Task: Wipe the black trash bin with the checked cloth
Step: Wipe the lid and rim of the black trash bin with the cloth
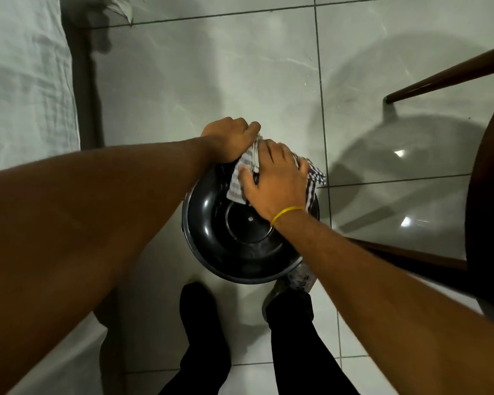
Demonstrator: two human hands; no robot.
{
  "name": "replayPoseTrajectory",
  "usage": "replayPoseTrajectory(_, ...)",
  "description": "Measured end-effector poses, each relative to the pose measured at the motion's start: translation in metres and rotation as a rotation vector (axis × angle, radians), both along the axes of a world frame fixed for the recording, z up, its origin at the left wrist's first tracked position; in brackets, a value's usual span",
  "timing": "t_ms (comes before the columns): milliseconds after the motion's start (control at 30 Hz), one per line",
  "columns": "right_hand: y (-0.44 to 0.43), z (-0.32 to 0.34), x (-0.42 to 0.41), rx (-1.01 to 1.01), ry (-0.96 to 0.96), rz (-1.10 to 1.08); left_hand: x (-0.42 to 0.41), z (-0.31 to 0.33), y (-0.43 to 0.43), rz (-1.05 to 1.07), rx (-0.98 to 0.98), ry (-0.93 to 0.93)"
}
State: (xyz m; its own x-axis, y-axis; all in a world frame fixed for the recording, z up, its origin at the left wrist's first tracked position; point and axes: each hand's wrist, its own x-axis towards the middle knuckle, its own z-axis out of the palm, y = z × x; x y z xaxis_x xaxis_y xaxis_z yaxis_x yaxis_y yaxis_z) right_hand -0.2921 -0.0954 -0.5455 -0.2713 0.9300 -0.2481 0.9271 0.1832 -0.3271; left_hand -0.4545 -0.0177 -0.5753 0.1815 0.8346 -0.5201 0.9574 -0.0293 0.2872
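Observation:
A round black trash bin [234, 246] stands on the tiled floor, seen from above, with its glossy domed lid facing me. The checked cloth [238, 183] lies over the far rim of the lid. My right hand [277, 183] presses flat on the cloth, a yellow band at its wrist. My left hand [230, 138] is closed over the bin's far edge, touching the cloth's upper end. Part of the cloth hangs off the right side of the bin.
A bed with a white sheet [23, 81] runs along the left. A dark wooden glass-topped table [488, 195] stands at the right, one leg close to the bin. My legs in black trousers [294, 337] stand just behind the bin.

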Motion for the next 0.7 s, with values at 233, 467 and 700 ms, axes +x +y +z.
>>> replayPoseTrajectory(233,0.028,-0.001,0.006,-0.035,0.021,0.149,0.001,0.000,-0.003,0.182,-0.006,0.025)
replayPoseTrajectory(467,-0.013,-0.004,0.022,0.004,-0.049,0.097,0.016,-0.001,-0.005,0.265,-0.021,0.033)
replayPoseTrajectory(700,-0.062,-0.011,0.036,0.078,-0.037,0.085,0.024,-0.005,-0.011,0.331,0.001,0.019)
